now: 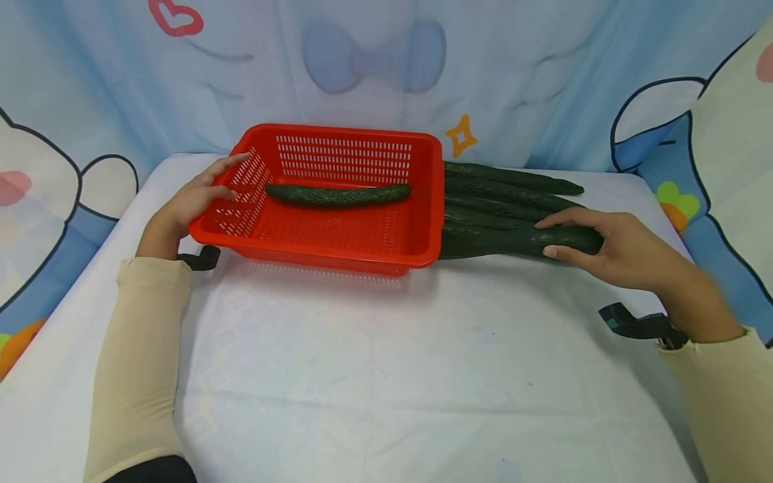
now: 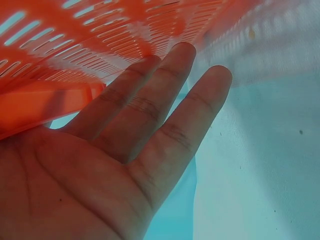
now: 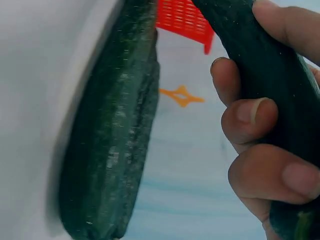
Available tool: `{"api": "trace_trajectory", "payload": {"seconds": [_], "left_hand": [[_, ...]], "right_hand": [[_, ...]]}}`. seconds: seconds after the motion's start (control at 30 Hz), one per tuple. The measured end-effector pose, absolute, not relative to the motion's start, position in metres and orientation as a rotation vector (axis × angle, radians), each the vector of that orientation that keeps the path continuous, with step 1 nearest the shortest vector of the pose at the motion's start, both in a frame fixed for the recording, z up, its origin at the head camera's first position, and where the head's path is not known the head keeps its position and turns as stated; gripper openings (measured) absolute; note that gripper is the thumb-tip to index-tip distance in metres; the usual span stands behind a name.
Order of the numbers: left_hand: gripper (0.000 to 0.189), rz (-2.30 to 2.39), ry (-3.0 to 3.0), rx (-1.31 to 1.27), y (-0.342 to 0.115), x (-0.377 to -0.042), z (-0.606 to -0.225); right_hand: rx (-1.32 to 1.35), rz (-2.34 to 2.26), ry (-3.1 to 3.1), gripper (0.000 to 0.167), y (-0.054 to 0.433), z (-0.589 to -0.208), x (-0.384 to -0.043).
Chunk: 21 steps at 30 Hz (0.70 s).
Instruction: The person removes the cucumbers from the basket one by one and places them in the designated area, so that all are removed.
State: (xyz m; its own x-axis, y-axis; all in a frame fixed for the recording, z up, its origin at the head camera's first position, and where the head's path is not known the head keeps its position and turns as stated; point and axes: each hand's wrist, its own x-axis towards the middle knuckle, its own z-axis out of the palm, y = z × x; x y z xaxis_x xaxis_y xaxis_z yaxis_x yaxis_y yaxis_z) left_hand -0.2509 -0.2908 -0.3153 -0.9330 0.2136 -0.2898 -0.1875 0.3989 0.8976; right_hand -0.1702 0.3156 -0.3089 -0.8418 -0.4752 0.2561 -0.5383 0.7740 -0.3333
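A red plastic basket (image 1: 338, 257) with slotted walls stands towards the back of the table, one dark green cucumber (image 1: 338, 195) lying inside it. My left hand (image 1: 192, 194) holds the basket's left end: thumb and a finger come over the rim, while the other fingers (image 2: 175, 135) extend fairly straight beneath the slotted side. To the right, my right hand (image 1: 616, 248) grips another cucumber (image 3: 270, 85) near its right end, fingers curled round it. In the right wrist view this cucumber is apart from the others (image 3: 110, 130). Its left part reaches the basket's right side in the head view.
Several long cucumbers (image 1: 513, 176) lie side by side, right of the basket, their left ends hidden behind it. A white cloth (image 1: 374, 376) covers the table. Behind hangs a light blue printed curtain (image 1: 374, 87).
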Motion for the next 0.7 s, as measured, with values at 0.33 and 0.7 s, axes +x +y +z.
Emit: {"api": "trace_trajectory", "payload": {"seconds": [0.33,0.7], "left_hand": [[0.066,1.547,2.305,0.002,-0.2914,-0.2509,-0.3157],[0.066,1.548,2.3,0.008,-0.2907,-0.2503,-0.314]], "right_hand": [[0.765,0.525,-2.9,0.044,0.316,-0.3109,-0.1731],[0.757,0.483,-3.061,0.042,0.321,-0.3195,-0.1784]]}}
